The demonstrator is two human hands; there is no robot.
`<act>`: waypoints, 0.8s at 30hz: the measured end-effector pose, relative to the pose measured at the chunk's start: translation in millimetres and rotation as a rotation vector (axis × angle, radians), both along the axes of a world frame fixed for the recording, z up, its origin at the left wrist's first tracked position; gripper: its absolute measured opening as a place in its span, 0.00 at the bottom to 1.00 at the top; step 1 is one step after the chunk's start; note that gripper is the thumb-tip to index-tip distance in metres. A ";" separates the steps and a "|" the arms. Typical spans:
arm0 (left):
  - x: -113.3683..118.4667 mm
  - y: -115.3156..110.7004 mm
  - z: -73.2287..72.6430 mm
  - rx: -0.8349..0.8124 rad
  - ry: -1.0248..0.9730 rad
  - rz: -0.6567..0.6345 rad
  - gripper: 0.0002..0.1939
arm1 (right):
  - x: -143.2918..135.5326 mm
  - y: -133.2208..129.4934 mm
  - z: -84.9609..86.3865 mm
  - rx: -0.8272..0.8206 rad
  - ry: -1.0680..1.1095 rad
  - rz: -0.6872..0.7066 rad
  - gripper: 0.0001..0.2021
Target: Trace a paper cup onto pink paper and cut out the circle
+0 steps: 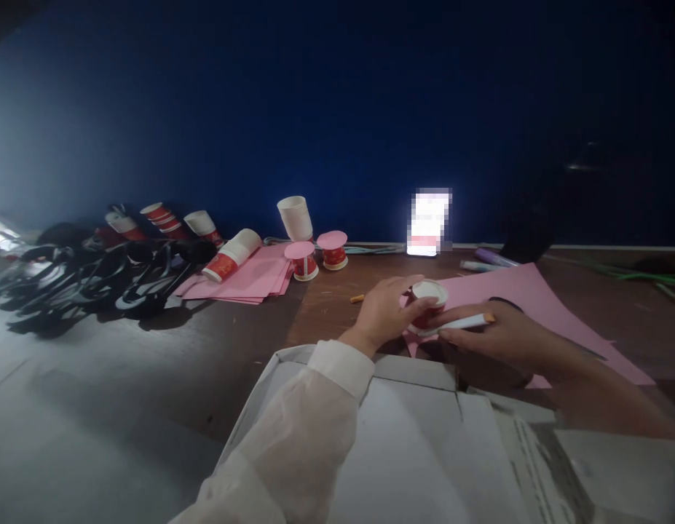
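Observation:
My left hand (385, 309) is wrapped round a small red and white paper cup (427, 292), steadying it upright on a pink paper sheet (534, 298). Between the fingers of my right hand (495, 333) is a white marker (464, 323) with an orange end, pointing left towards the base of the cup. Its tip is hard to make out. Under my right wrist, a dark looped thing (506, 301) that looks like scissors shows only in part.
Two red cup pieces topped with pink discs (300, 252) (333, 240) stand left of my hands. Further left are stacked pink sheets (261, 280), paper cups (233, 255) and black strappy objects (151, 284). A lit phone (429, 222) leans behind; a white box (403, 444) is nearest me.

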State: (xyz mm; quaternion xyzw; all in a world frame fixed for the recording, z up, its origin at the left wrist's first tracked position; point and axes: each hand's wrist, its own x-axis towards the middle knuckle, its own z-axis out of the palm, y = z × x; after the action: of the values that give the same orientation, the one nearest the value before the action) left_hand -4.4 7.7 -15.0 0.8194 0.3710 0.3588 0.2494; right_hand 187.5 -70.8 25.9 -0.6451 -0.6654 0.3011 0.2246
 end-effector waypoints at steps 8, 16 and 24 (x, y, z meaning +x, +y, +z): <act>0.9 -1.5 3.0 -0.031 0.007 0.000 0.23 | -12.0 -4.6 9.3 -0.038 0.039 0.098 0.19; 0.9 -1.1 1.8 -0.006 0.010 -0.003 0.24 | -13.4 -1.9 3.6 -0.026 0.017 0.160 0.19; 0.5 -1.1 1.4 0.006 0.030 -0.003 0.25 | -7.7 2.2 -0.1 -0.022 -0.028 0.166 0.18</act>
State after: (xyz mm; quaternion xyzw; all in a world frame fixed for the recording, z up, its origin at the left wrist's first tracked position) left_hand -3.8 6.5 -13.6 0.8259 0.3727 0.3472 0.2420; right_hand 179.8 -68.6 25.8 -0.5942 -0.7164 0.3169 0.1824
